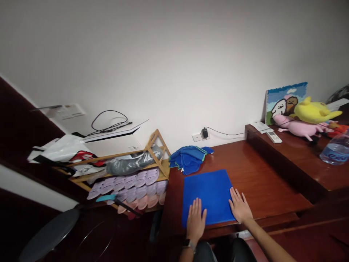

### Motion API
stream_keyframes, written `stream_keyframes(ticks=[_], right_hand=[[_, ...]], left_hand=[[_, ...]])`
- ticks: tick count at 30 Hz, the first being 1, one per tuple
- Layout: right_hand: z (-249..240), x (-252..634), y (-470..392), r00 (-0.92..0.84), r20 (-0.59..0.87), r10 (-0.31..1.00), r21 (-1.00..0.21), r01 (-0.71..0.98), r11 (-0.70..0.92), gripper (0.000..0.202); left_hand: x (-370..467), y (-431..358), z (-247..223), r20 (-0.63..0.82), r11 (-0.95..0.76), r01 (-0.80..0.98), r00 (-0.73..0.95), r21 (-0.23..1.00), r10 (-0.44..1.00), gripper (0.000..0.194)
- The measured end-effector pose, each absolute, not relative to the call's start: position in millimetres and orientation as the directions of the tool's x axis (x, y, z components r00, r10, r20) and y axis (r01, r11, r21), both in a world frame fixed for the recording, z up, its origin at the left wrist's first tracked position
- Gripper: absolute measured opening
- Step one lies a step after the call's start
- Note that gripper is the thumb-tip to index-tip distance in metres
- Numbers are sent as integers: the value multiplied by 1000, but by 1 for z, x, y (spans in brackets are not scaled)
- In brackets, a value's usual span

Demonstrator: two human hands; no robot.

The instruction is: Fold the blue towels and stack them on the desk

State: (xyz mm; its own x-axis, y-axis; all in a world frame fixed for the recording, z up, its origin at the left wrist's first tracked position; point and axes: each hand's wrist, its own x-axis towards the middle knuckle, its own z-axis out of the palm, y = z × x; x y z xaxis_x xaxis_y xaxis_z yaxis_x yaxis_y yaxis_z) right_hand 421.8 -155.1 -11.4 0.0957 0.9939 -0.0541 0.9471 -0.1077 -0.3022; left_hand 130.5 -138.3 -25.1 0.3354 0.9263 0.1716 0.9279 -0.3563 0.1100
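On blue cloth (208,193), both hands (218,213) press flat, holding nothing

The flat cloth (208,194) is plain bright blue, the bench (251,171) reddish brown; one soft toy (313,110) is yellow, another (298,127) pink (the wall (174,65) greyish white).

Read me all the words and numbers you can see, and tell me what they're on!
No word or number is clear enough to read.
Bottle: white letters on its blue label, too blurred.
White box on the wooden rack: tiny print, too small.
Remote control: button marks, too small.
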Motion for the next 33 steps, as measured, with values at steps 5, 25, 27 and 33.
stream_keyframes(ticks=[5, 25, 27, 33], right_hand=[[-21, 423, -155, 98, -27, 995, -297, 950, -102, 72], [-31, 434, -154, 66, 11, 998, -259, 964, -61, 71], [-28, 438, -155, 52, 3, 999, -223, 974, -50, 70], [-4, 383, -151, 134, 45, 990, -191, 974, -123, 66]], left_hand=[[27, -150, -25, 174, -223, 974, 212, 42, 962, 59], [-4, -76, -32, 304, -41, 999, 29, 34, 952, 59], [-5, -76, -36, 308, -43, 998, 30, 36, 951, 59], [-8, -75, -42, 328, -24, 997, -1, 74, 945, 56]])
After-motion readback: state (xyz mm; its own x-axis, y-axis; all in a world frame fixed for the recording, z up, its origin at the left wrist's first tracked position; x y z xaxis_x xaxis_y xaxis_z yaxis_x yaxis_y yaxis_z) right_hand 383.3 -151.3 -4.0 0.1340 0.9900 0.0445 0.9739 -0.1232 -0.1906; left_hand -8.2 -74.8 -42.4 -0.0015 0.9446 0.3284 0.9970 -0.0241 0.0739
